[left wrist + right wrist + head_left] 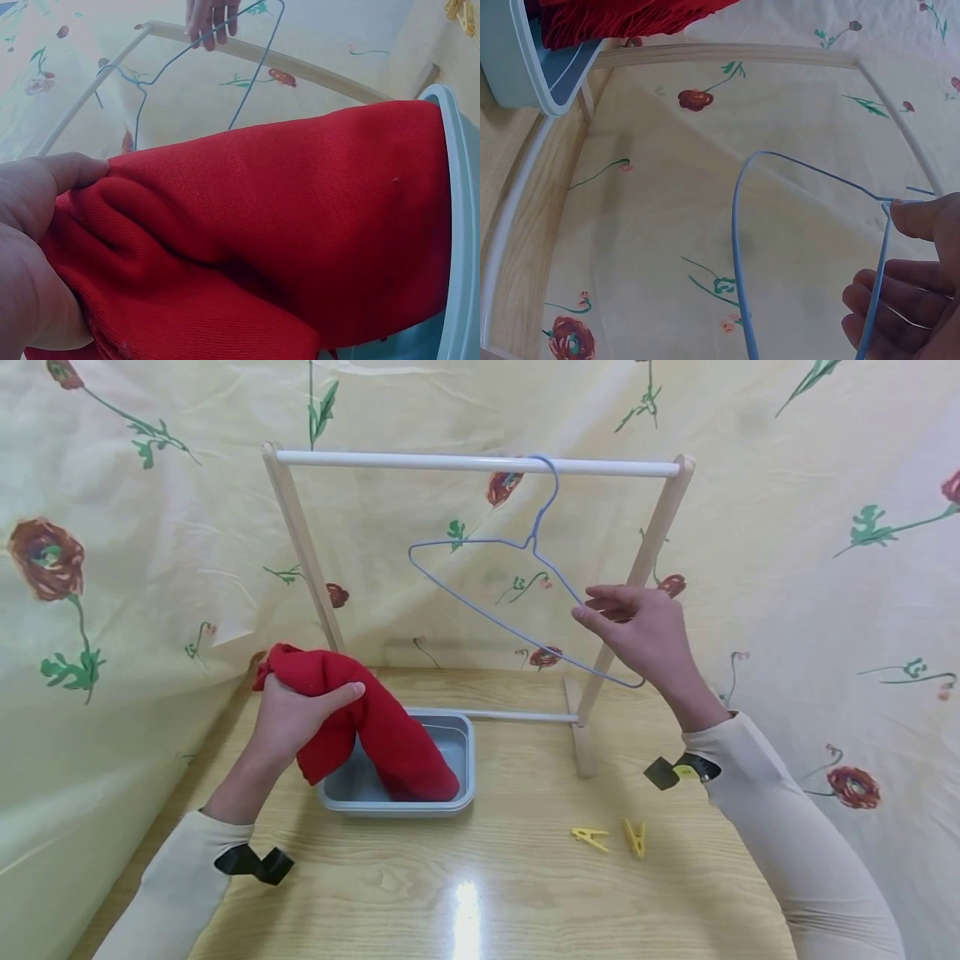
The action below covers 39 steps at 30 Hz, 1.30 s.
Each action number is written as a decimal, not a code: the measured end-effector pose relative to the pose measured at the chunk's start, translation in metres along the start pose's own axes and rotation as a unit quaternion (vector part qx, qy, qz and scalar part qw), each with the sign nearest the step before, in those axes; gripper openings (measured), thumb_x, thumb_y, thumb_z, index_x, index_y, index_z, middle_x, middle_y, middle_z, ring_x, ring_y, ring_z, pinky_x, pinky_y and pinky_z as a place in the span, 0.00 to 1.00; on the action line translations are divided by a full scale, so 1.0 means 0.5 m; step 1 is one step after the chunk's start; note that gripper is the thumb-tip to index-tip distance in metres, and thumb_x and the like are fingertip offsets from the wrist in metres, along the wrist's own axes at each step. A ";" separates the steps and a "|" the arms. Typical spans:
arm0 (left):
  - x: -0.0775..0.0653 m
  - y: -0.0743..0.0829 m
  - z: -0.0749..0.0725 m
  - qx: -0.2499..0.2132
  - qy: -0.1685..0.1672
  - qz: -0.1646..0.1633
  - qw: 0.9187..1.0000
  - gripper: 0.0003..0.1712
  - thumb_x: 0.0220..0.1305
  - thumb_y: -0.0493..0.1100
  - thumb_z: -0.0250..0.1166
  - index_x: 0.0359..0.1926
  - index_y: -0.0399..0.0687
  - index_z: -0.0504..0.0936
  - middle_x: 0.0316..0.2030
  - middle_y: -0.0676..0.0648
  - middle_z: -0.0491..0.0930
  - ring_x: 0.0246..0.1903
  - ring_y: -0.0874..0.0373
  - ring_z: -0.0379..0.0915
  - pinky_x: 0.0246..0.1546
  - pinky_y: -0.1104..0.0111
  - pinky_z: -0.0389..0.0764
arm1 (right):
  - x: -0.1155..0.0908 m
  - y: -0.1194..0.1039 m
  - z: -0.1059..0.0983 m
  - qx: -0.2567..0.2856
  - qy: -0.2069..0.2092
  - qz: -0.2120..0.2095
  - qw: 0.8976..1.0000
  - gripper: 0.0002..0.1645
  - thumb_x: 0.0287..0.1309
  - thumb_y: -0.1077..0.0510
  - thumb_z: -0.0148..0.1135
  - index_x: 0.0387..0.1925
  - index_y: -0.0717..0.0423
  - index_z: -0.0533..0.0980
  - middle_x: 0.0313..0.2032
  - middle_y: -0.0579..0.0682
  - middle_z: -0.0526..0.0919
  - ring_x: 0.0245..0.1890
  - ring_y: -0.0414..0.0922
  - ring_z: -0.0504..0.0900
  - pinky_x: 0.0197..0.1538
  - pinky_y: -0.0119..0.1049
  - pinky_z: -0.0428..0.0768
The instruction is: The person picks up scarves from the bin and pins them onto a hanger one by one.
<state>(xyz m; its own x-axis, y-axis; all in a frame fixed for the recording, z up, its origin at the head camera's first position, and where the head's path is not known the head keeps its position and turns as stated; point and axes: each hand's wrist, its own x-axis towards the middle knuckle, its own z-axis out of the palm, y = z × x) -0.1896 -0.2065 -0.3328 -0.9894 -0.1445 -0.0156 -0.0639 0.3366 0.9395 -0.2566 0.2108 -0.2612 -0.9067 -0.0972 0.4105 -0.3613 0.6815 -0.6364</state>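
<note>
The red cloth (405,752) is in your left hand (288,718), with your thumb lying over it and the bunched upper end gathered in your grasp. From there it drapes down to the right, and its lower end sits inside the grey-blue tub (401,811). Your right-wrist view shows a fringe along part of the cloth, over the tub.

Your right hand (641,631) is at the right shoulder of the blue hanger (532,538), with thumb and bent fingers slightly parted about the wire; you cannot tell from these views whether they pinch it. The hanger's hook goes over the white top bar (412,462) of the wooden rack (300,539), and its frame tilts, the right corner lower than the left.

The tub stands on the wood-grain table (517,902) at the left, by the rack's low rail (525,717). Nearer you, in front of the rack's right foot, a yellow clothespin (590,837) lies just beside a second clothespin (635,840), the two apart. You have pale sleeves and a dark strap (255,864) at each wrist. Behind the rack and along both sides hangs a cream sheet (405,402) printed with red flowers and green leaves.
</note>
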 end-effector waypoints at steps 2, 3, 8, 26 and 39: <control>0.000 0.002 -0.001 -0.003 0.002 0.001 1.000 0.51 0.56 0.51 0.79 0.71 0.46 0.57 0.65 0.41 0.69 0.59 0.45 0.69 0.41 0.69 0.82 | 0.001 0.004 0.001 0.001 -0.008 0.006 1.000 0.27 0.64 0.42 0.69 0.57 0.56 0.83 0.44 0.57 0.89 0.36 0.35 0.86 0.38 0.24 0.77; 0.000 0.005 -0.001 -0.004 0.006 0.001 1.000 0.51 0.56 0.52 0.79 0.71 0.46 0.57 0.65 0.42 0.69 0.59 0.46 0.69 0.41 0.69 0.82 | 0.002 0.006 0.001 0.001 -0.010 0.008 1.000 0.27 0.64 0.42 0.69 0.56 0.55 0.84 0.43 0.57 0.90 0.35 0.31 0.85 0.38 0.24 0.77; 0.000 0.024 -0.007 -0.006 0.025 0.006 1.000 0.51 0.55 0.55 0.79 0.70 0.49 0.57 0.64 0.44 0.68 0.58 0.49 0.68 0.40 0.71 0.82 | 0.005 0.010 0.002 -0.002 -0.015 0.007 1.000 0.24 0.65 0.43 0.68 0.53 0.55 0.86 0.40 0.58 0.90 0.32 0.27 0.82 0.37 0.27 0.77; -0.002 0.090 -0.015 -0.039 0.006 0.038 0.999 0.44 0.57 0.53 0.78 0.66 0.58 0.60 0.61 0.50 0.71 0.56 0.53 0.71 0.41 0.69 0.83 | 0.007 0.011 0.004 0.004 -0.038 0.001 0.999 0.22 0.68 0.47 0.65 0.52 0.60 0.85 0.40 0.58 0.90 0.33 0.30 0.84 0.37 0.23 0.78; -0.008 0.114 -0.011 -0.039 0.003 0.048 0.998 0.43 0.56 0.53 0.78 0.66 0.56 0.62 0.60 0.50 0.72 0.55 0.53 0.72 0.41 0.69 0.83 | 0.009 0.011 0.005 0.028 -0.015 -0.020 0.999 0.17 0.73 0.55 0.60 0.49 0.64 0.85 0.34 0.59 0.89 0.28 0.29 0.82 0.35 0.21 0.77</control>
<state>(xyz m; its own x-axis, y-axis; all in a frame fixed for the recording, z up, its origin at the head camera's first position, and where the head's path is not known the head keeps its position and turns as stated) -0.1886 -0.1918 -0.2774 -0.9896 -0.1210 0.0776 0.0416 0.2759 0.9603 -0.2633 0.2124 -0.2643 -0.8968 -0.1469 0.4173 -0.4089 0.6353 -0.6551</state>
